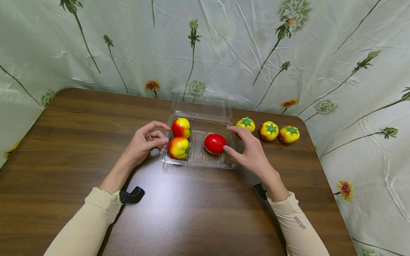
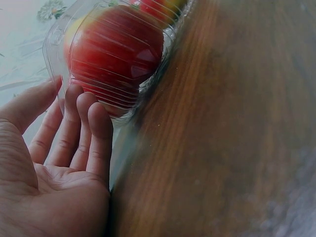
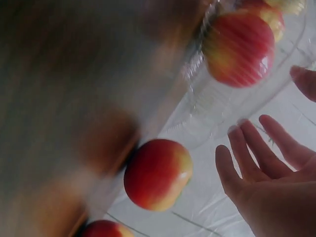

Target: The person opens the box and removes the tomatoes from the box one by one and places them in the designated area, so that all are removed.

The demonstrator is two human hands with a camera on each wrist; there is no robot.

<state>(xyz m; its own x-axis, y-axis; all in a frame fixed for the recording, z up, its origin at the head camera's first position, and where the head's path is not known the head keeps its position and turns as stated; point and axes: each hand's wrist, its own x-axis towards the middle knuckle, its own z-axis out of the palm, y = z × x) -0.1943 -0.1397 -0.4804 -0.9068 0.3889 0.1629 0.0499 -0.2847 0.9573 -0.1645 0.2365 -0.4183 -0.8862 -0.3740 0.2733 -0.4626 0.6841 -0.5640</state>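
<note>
A clear plastic clamshell box (image 1: 196,163) lies with its lid (image 1: 201,106) folded back. Two red-and-yellow fruits (image 1: 178,148) with green leafy tops sit along its left side. Near its right side is a third fruit (image 1: 215,144), its plain red face up. My left hand (image 1: 139,144) touches the box's left wall, thumb and index fingertips apart; the left wrist view shows the fingertips right at the ribbed plastic. At the right wall, my right hand (image 1: 251,153) has its fingers spread and extended. Its thumb tip overlaps the red fruit's edge in the head view.
Beyond my right hand, near the table's back edge, stand three more fruits (image 1: 269,131) in a row, yellow with green star tops. A floral cloth (image 1: 224,53) hangs behind the brown wooden table (image 1: 179,209). Black straps (image 1: 132,195) circle both wrists.
</note>
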